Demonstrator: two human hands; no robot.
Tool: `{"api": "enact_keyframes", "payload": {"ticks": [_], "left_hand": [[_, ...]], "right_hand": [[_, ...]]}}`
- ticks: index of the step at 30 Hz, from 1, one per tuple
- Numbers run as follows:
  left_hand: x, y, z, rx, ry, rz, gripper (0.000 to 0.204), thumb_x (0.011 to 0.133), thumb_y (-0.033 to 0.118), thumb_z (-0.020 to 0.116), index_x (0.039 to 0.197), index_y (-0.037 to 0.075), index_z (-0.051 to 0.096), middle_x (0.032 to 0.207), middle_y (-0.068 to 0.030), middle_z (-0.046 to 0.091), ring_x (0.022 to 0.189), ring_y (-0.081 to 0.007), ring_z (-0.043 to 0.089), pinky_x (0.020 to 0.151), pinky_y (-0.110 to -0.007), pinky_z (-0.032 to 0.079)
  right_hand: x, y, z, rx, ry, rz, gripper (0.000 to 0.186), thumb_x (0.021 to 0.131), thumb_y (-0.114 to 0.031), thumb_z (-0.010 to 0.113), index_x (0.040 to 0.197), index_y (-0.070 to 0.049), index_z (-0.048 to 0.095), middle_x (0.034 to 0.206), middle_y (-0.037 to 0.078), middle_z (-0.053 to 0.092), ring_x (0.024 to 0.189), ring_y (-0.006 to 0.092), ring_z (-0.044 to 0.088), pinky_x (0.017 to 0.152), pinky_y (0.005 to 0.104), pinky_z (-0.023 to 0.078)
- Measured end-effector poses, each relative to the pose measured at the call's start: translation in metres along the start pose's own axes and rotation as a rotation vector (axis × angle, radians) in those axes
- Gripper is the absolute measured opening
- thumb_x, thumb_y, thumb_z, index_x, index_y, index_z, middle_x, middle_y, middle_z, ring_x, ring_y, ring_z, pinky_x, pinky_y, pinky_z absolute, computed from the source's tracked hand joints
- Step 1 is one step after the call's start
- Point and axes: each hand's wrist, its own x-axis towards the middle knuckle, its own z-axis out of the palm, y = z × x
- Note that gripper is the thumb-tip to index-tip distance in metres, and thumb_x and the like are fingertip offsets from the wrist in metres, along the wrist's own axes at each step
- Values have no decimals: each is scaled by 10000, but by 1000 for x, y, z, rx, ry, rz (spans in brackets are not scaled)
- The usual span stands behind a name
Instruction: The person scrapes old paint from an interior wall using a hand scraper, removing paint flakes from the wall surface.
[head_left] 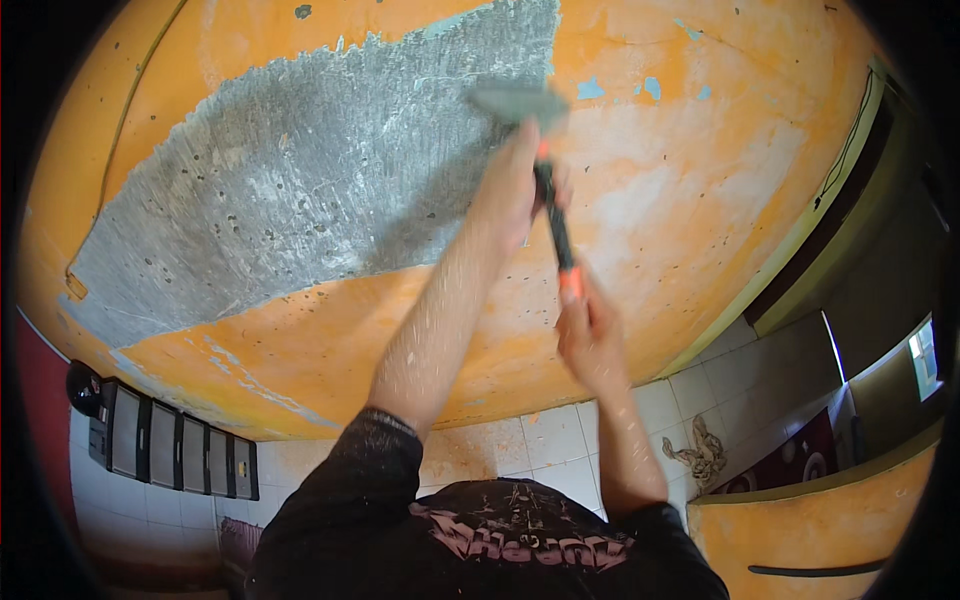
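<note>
Both my hands are closed around a wall scraper (558,228) with a black and orange handle, held up against the wall. My left hand (522,180) grips it high, just below the wide blade, which is smeared by motion. Lower down, my right hand (592,335) wraps the orange end of the handle. The blade lies at the right edge of a bare grey patch (300,190) in the orange painted wall (650,250). Whether it touches the surface is too blurred to tell. Pale flakes speckle my forearms.
A cable (125,125) hangs down the wall at the left. At lower left stands a dark-framed drawer unit (165,440) with a round black object (85,388) by it. A crumpled cloth (698,452) lies on the tiled floor, near a low orange wall (800,530).
</note>
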Motion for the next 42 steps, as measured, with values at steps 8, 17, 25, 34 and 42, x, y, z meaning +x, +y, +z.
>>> {"api": "enact_keyframes", "payload": {"ticks": [8,17,25,34,42], "left_hand": [[-32,-42,-30,85,161,-89,547,1049,521,413,1329,57,488,694,-59,531,572,-201,553,574,-360,486],[-65,-95,-49,26,234,-123,390,1047,511,428,988,125,420,634,-60,515,520,-214,541,510,-374,471],[7,7,9,14,67,86,407,1061,489,408,938,102,433,655,-62,512,567,-209,534,570,-365,467],[-66,-96,-48,-3,169,-147,420,1050,520,407,1175,121,456,670,-61,507,558,-225,537,567,-388,481],[12,1,4,44,75,106,427,1053,526,393,1040,104,460,670,-50,516,571,-199,532,558,-358,467]], "right_hand": [[-25,46,8,82,-37,90,464,1056,-274,501,1460,-48,467,733,-57,432,612,27,394,539,215,340],[-51,82,1,-102,-45,34,362,1060,-238,490,1347,-22,535,744,-32,450,650,56,425,584,237,375],[10,-18,-7,-69,-22,-7,334,1064,-254,481,1298,-30,562,747,-8,451,651,62,413,588,243,383],[-61,96,5,-70,13,109,421,1050,-258,517,1343,44,529,796,12,525,700,62,454,619,229,407],[18,-4,-5,-72,8,0,404,1056,-277,491,1344,1,544,758,3,478,701,80,440,615,255,405]]}}
